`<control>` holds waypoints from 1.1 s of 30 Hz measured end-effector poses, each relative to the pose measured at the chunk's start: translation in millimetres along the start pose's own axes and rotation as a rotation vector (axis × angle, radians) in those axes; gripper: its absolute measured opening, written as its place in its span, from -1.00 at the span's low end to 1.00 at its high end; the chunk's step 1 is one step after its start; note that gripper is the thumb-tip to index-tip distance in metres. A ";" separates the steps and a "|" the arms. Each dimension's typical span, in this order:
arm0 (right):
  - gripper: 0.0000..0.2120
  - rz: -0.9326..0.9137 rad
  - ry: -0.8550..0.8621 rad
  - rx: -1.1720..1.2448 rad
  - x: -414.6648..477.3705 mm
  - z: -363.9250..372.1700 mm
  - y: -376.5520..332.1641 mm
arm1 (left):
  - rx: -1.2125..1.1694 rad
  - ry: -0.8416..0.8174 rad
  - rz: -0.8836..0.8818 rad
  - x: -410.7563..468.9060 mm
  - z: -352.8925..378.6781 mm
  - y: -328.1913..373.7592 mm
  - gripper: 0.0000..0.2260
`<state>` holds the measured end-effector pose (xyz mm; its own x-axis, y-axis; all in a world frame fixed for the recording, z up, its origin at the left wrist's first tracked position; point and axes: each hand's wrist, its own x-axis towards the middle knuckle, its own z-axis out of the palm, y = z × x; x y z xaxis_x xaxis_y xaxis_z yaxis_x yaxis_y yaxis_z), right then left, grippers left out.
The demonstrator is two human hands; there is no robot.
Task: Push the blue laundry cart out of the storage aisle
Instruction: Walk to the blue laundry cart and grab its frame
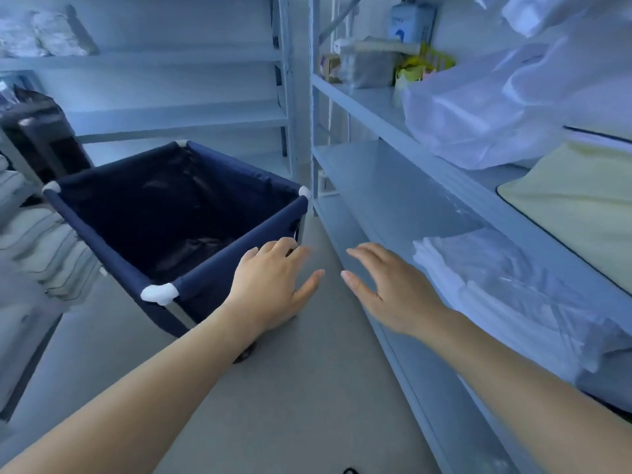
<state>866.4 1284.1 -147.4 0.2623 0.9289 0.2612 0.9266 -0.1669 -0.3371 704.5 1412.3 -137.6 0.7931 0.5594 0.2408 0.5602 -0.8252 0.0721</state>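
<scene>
Already the left hand (270, 289) lies with fingers (284, 246) spread on the near right rail of the cart (178, 213), gripping nothing, while the open, empty right hand (386, 289) hovers apart to the right.

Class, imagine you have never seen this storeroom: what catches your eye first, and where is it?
The dark blue cart with white corner caps stands out, left of centre on the grey floor, open and seemingly empty. Two bare hands reach forward: the left hand lies at the cart's near right rim, the right hand hovers open beside it, touching nothing. On the right, pale shelves hold bagged white linen.
</scene>
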 end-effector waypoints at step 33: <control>-0.53 -0.029 -0.082 0.066 428.6 111.2 81.0 | -0.029 -0.027 -0.094 337.0 84.9 -256.1 -0.55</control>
<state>1023.9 1705.5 -163.3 0.2106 0.9574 0.1978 0.9130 -0.1204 -0.3897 848.6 1818.7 -157.1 0.7434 0.6363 0.2060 0.6259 -0.7705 0.1209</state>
